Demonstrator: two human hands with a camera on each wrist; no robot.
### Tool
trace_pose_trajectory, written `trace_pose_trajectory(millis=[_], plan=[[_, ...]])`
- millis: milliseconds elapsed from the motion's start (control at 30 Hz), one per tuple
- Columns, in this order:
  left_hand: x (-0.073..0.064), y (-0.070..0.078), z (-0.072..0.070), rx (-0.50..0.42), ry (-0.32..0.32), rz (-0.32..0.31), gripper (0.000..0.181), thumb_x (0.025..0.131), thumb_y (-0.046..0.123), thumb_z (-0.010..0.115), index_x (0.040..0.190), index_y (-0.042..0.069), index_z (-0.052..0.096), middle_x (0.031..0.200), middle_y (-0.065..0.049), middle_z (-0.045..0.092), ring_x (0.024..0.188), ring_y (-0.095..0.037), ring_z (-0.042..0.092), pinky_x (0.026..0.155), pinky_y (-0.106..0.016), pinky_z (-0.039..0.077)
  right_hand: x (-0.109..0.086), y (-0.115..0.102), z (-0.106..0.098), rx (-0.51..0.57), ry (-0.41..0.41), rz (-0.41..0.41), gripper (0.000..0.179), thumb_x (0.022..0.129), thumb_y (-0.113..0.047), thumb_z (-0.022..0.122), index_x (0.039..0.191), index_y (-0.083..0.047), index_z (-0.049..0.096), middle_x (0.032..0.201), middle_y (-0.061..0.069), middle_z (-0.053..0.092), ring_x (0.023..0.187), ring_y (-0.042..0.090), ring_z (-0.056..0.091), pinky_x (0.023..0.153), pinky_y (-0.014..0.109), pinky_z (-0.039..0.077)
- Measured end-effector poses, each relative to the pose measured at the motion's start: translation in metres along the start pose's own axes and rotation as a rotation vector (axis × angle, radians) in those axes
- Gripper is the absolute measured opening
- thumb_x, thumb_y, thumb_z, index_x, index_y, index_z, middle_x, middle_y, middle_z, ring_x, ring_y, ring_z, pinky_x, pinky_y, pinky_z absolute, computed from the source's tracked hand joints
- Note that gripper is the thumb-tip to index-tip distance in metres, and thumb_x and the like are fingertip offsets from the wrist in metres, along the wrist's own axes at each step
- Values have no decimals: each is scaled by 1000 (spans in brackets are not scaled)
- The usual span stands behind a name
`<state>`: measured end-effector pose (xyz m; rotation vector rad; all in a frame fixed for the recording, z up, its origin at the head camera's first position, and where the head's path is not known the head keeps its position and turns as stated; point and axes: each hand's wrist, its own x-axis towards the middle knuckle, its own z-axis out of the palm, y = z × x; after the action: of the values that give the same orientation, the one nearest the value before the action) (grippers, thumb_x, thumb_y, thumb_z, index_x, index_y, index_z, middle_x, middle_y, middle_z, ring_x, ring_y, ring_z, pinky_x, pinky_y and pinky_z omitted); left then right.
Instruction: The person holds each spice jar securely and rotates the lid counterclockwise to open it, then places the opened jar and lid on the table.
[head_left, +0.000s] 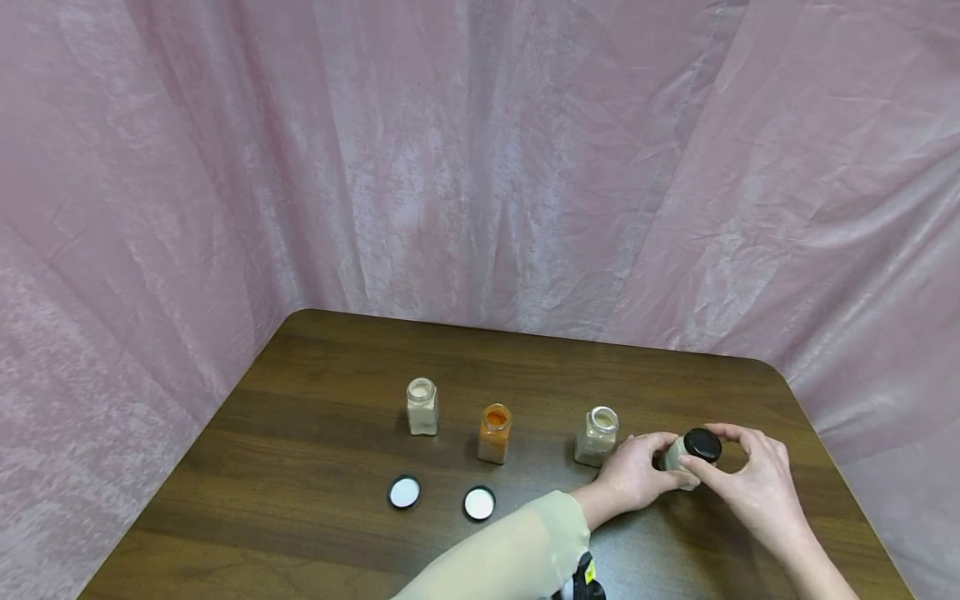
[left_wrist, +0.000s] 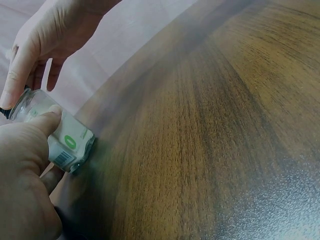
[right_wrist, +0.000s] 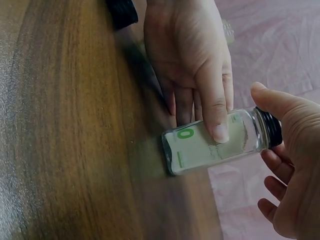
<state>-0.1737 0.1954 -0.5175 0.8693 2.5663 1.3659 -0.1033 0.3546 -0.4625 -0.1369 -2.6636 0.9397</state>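
At the table's right side, my left hand (head_left: 633, 473) grips the body of a square glass spice jar (right_wrist: 202, 147) with pale powder and a green-marked label. My right hand (head_left: 757, 479) holds the jar's black screw lid (head_left: 702, 445) between thumb and fingers. The lid sits on the jar's neck; whether it is loose I cannot tell. In the right wrist view, the left thumb lies across the label. Just left of my left hand stands a lidless jar of pale powder (head_left: 597, 437), partly behind that hand. Whether the held jar touches the table is unclear.
Farther left stand a lidless jar of orange powder (head_left: 495, 434) and a lidless jar of cream powder (head_left: 422, 407). Two black-rimmed lids lie white side up before them, one left (head_left: 404, 492) and one right (head_left: 478, 503). Pink curtains (head_left: 480, 167) hang behind the wooden table (head_left: 300, 467).
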Motion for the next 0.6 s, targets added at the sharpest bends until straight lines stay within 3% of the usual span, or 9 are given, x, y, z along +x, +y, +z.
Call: trace_pose_trajectory(millis=[333,600], plan=[[-1,1,-1,-7,-4,-8,51,86,44,83,131,26,68,120,21,68,112,6,58,116,-34,31,0,-1,1,1,11,34,62,83,-42,86,123,0,64,125,24,58,121,45,36,88,55,29],[0,1,0,3,5,3,47,86,44,83,128,27,69,115,22,69,106,9,59,114,-32,33,1,-1,0,19,-7,58,59,87,-41,84,124,0,63,127,23,58,117,37,38,83,47,30]])
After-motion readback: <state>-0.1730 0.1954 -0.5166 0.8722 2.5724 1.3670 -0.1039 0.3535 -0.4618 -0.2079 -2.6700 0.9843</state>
